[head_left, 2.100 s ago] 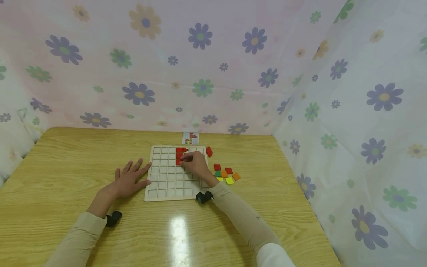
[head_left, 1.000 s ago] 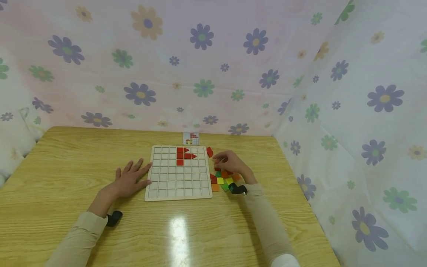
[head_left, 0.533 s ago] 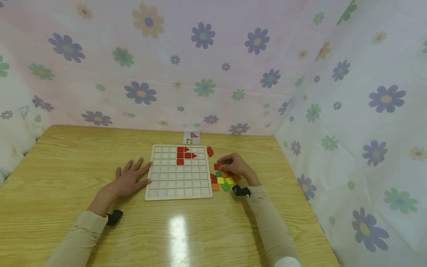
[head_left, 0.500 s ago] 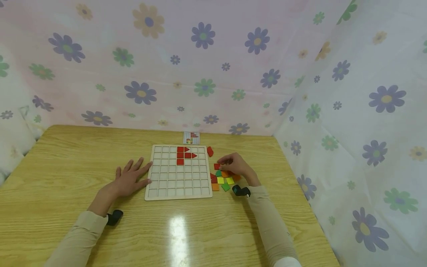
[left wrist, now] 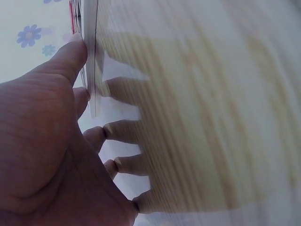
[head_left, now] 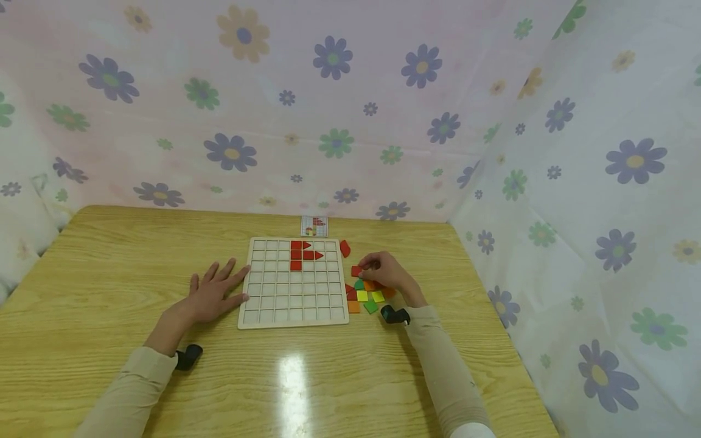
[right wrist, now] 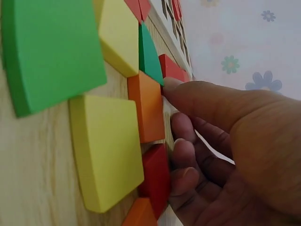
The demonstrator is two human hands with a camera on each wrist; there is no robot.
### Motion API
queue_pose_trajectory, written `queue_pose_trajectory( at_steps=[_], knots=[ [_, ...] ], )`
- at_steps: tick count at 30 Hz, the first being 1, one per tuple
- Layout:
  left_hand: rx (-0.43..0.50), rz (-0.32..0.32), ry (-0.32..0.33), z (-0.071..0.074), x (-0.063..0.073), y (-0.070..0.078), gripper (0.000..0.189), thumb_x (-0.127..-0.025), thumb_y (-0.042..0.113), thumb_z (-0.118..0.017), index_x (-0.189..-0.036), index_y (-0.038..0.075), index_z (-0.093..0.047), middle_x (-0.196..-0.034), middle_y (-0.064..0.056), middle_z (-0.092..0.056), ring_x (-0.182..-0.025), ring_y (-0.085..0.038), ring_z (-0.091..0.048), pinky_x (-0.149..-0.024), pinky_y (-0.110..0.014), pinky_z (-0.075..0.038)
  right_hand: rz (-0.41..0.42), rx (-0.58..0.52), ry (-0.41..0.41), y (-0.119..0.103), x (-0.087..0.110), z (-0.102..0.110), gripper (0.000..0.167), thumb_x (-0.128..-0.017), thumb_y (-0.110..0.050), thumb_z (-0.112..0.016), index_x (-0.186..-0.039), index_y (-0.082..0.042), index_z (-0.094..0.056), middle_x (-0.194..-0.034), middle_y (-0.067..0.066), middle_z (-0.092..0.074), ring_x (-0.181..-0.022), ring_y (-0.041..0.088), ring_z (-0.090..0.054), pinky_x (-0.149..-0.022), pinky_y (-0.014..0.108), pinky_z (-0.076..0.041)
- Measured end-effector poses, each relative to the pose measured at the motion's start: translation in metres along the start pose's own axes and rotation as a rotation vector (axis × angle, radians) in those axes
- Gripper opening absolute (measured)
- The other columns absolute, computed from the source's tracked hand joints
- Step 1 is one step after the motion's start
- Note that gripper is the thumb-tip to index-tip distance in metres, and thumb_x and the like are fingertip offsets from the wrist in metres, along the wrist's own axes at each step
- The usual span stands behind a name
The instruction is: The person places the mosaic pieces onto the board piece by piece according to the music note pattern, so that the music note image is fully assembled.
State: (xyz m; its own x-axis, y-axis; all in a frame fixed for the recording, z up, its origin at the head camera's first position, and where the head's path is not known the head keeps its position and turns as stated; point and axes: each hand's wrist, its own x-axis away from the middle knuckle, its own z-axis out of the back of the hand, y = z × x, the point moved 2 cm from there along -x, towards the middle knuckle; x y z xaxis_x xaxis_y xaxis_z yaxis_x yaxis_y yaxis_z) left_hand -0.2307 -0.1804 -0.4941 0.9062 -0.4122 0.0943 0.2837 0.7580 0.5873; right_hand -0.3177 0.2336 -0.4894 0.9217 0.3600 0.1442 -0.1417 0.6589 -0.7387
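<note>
My left hand (head_left: 212,299) lies spread on the table, its thumb and index fingertip against the left edge of a wooden grid board (head_left: 268,304). Several red tiles (head_left: 296,255), squares and triangles, sit in the board's upper cells. Right of the board, my right hand (head_left: 386,271) pinches a red square tile (head_left: 356,271) by its right side, low at the table. In the right wrist view the thumb overlaps that red tile (right wrist: 173,68), and the other fingers are curled. Just below lie a green tile (right wrist: 149,54), an orange tile (right wrist: 148,107) and a yellow tile (right wrist: 108,153).
More loose tiles, among them a green square (head_left: 370,306) and an orange square (head_left: 353,306), lie along the board's right side. A red piece (head_left: 344,249) lies by its upper right corner. Behind the board is a pattern card (head_left: 314,226). Flowered cloth (head_left: 334,109) encloses the table.
My right hand has left the board for the loose tiles, uncovering a red square and triangle in the second row. The red square tile has just shifted slightly away from me. My left hand stays put.
</note>
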Motion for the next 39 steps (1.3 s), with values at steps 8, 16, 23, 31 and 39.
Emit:
queue_pose_trajectory(
  at_steps=[8,16,23,31,39],
  knots=[
    [0.001,0.001,-0.001,0.001,0.003,0.001,0.071,-0.104,0.044,-0.056,-0.161,0.011,-0.031,-0.167,-0.029,-0.01,-0.149,-0.06,0.001,-0.107,-0.082,0.005,-0.027,0.012,0.031,-0.003,0.0,-0.002,0.019,-0.094,-0.011,-0.072,-0.109,0.001,-0.069,-0.101,0.012,-0.068,-0.085,0.018,-0.061,-0.077,0.029,-0.052],
    [0.003,0.007,-0.001,-0.001,0.0,-0.001,0.071,-0.104,0.043,-0.056,-0.161,0.011,-0.03,-0.167,-0.029,-0.01,-0.149,-0.059,0.001,-0.108,-0.082,0.006,-0.049,-0.012,0.094,-0.005,0.001,-0.005,0.02,-0.094,-0.011,-0.073,-0.109,0.003,-0.068,-0.1,0.014,-0.069,-0.085,0.021,-0.064,-0.077,0.031,-0.055],
    [0.004,0.011,0.005,-0.001,0.0,-0.001,0.071,-0.104,0.044,-0.056,-0.161,0.01,-0.031,-0.167,-0.029,-0.01,-0.15,-0.058,0.002,-0.108,-0.081,0.007,-0.027,-0.025,0.145,-0.012,0.005,-0.008,0.013,-0.096,-0.009,-0.071,-0.105,0.001,-0.07,-0.097,0.014,-0.07,-0.083,0.021,-0.065,-0.077,0.032,-0.055],
    [0.028,-0.013,0.037,-0.003,0.001,-0.006,0.07,-0.103,0.042,-0.058,-0.161,0.012,-0.031,-0.166,-0.03,-0.01,-0.149,-0.06,0.002,-0.107,-0.081,0.008,0.021,-0.027,0.148,-0.019,0.005,-0.015,0.009,-0.097,-0.008,-0.069,-0.1,0.001,-0.071,-0.092,0.013,-0.071,-0.078,0.019,-0.066,-0.071,0.03,-0.056],
    [0.013,0.01,0.012,-0.001,0.0,-0.002,0.07,-0.104,0.043,-0.057,-0.16,0.009,-0.032,-0.166,-0.03,-0.01,-0.149,-0.059,0.002,-0.108,-0.081,0.007,0.037,0.0,0.15,-0.024,0.006,-0.024,0.009,-0.098,-0.006,-0.065,-0.101,-0.002,-0.072,-0.093,0.01,-0.071,-0.079,0.017,-0.063,-0.071,0.031,-0.055]
  ],
)
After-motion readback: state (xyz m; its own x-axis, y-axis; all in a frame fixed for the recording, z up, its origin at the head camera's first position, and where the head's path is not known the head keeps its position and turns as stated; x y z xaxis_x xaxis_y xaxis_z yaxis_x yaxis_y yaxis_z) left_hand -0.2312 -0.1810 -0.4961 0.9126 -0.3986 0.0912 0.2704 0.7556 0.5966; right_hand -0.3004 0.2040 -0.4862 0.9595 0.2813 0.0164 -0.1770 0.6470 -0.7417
